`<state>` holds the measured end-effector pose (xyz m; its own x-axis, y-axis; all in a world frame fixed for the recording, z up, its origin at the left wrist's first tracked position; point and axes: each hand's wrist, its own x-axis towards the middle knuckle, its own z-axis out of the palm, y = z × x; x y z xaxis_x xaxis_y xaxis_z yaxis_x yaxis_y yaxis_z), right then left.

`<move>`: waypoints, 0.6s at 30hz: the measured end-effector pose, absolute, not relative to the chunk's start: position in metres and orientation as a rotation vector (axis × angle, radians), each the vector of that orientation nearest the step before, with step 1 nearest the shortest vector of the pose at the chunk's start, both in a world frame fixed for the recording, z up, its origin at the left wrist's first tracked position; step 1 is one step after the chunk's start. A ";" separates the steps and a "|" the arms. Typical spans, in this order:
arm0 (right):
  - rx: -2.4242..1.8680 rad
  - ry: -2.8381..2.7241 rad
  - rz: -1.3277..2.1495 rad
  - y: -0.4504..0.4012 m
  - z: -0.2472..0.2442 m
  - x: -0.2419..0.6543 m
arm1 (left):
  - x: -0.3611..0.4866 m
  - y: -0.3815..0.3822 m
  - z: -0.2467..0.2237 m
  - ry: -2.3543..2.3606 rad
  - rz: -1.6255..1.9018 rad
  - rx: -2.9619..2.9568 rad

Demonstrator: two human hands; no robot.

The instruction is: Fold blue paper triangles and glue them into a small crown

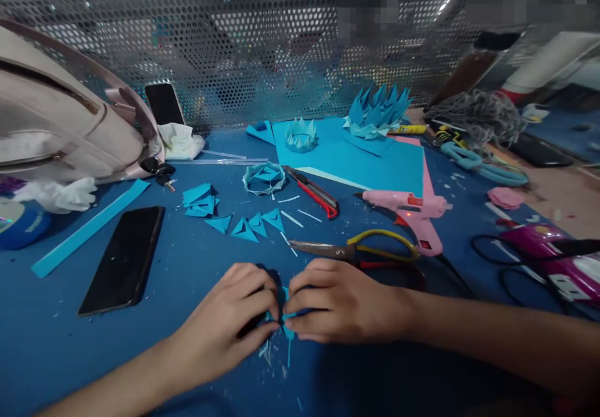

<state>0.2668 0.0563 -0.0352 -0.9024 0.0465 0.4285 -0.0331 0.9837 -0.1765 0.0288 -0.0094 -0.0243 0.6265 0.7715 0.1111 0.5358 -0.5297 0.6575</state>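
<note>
Low on the blue table, my left hand (pixel 244 311) and my right hand (pixel 330 304) meet with curled fingers around a small piece of blue paper (pixel 287 328). Both sets of fingertips pinch it, and they hide most of its shape. Thin paper scraps (pixel 265 352) lie just below. Beyond my hands are several folded blue paper triangles (pixel 244 229) and a small stack of folded blue paper (pixel 200 200). Scissors with yellow and red handles (pixel 328 250) lie close behind my right hand. A ring of folded paper (pixel 264 178) sits further back.
A pink glue gun (pixel 407 207) and a red box cutter (pixel 319 195) lie behind the scissors. Blue sheets (pixel 328 160) carry a spiky paper piece (pixel 377 114) and a paper crown (pixel 300 135). To the left are a phone (pixel 122 259), a blue strip (pixel 91 228) and a bag (pixel 65 110).
</note>
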 end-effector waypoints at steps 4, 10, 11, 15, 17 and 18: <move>0.032 -2.662 0.267 0.056 -0.035 0.268 | 0.035 -0.014 -0.021 1.138 0.473 2.196; 0.073 -2.599 0.312 0.054 -0.036 0.270 | 0.039 -0.017 -0.020 1.206 0.480 2.169; 0.078 -2.583 0.311 0.053 -0.036 0.270 | 0.040 -0.018 -0.020 1.215 0.477 2.170; 0.076 -2.552 0.298 0.054 -0.034 0.271 | 0.042 -0.020 -0.021 1.254 0.461 2.188; 0.078 -2.555 0.298 0.054 -0.032 0.270 | 0.043 -0.020 -0.021 1.269 0.432 2.210; 0.077 -2.559 0.297 0.054 -0.032 0.270 | 0.043 -0.020 -0.021 1.271 0.419 2.220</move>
<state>0.2697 0.0543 -0.0317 -0.8435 0.0068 0.5370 -0.1165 0.9738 -0.1952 0.0431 -0.0204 -0.0212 0.5063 0.8624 0.0006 0.6936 -0.4076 0.5939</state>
